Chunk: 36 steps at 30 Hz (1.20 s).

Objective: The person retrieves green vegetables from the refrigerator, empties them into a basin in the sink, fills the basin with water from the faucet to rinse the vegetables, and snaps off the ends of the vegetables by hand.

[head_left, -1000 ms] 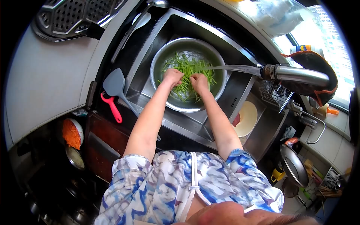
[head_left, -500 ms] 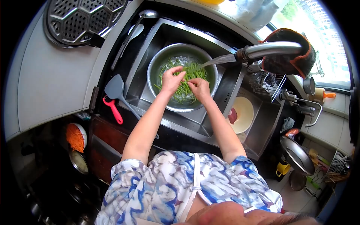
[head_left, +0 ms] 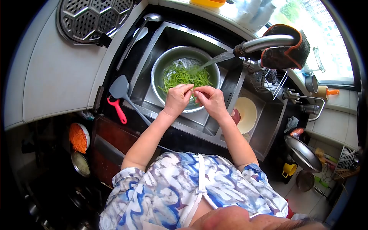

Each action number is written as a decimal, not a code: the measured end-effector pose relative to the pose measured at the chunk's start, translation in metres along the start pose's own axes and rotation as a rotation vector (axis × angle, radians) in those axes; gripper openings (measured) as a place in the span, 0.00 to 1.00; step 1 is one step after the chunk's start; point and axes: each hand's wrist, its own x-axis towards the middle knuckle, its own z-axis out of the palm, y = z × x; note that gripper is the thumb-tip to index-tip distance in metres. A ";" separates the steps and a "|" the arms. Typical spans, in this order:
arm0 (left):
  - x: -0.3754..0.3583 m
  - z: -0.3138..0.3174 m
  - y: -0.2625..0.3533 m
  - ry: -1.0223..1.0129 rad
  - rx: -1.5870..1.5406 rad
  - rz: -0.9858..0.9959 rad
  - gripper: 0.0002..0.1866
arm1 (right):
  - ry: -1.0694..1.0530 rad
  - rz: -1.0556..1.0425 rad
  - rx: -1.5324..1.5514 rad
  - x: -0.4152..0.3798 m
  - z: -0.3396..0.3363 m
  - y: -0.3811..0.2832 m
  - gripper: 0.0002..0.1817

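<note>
While water (head_left: 220, 58) is running into the basin (head_left: 158, 73) holding the green stems (head_left: 184, 76), L hand (head_left: 178, 99) & R hand (head_left: 212, 101) are meeting above its near rim, fingertips bunched; can't tell if they're gripping a stem. Prob. sorting/rinsing; next move's prob. needing light, precise fingertip control.

Single head-worn wide-angle view, facing forward and steeply down over the near shirt (head_left: 165, 191); metal basin (head_left: 160, 69) at close range, window (head_left: 337, 53) far right.
</note>
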 end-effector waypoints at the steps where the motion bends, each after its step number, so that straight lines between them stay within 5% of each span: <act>1: -0.002 0.001 0.002 -0.007 0.082 0.048 0.09 | 0.005 0.000 -0.003 -0.002 -0.002 0.001 0.07; 9: -0.007 0.002 0.018 -0.046 0.145 0.148 0.09 | -0.027 0.168 0.284 -0.009 -0.008 0.004 0.07; 19: -0.008 0.003 0.028 -0.142 0.109 0.146 0.11 | -0.079 0.212 0.271 -0.011 -0.021 0.006 0.07; 22: -0.005 -0.004 0.029 -0.250 -0.142 -0.040 0.10 | -0.074 0.231 0.453 -0.012 -0.027 0.003 0.06; 25: -0.004 -0.015 0.022 -0.134 -0.693 -0.347 0.08 | -0.018 0.247 0.412 -0.012 -0.038 0.008 0.06; 31: 0.001 -0.077 -0.008 0.408 -0.862 -0.504 0.09 | 0.276 0.249 0.477 -0.035 -0.087 0.023 0.03; 36: -0.007 -0.093 -0.032 0.466 -0.861 -0.561 0.08 | 0.396 0.026 0.620 -0.050 -0.116 0.014 0.04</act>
